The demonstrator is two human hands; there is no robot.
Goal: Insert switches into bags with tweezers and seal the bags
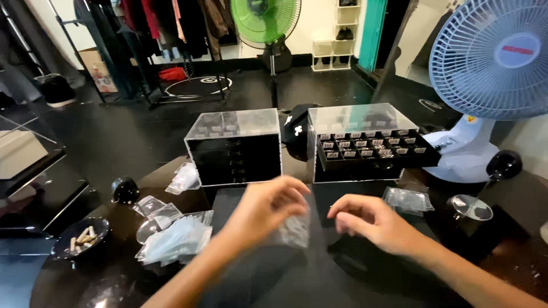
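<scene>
The left hand [268,208] pinches a small clear plastic bag [295,230] by its top edge, above the near middle of the dark desk [365,279]. The right hand [374,222] hovers just right of it, fingers curled loosely and holding nothing. The bag looks very light, limp and slippery, so the upper edge seems the surest grip. A pile of similar bags [174,239] lies to the left.

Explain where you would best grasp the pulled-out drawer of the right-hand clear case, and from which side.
Probably the drawer by its front edge, coming from the near side: it juts out of the clear case toward the person, and its open top holds small pieces. Both hands, left hand and right hand, are before it.
</scene>
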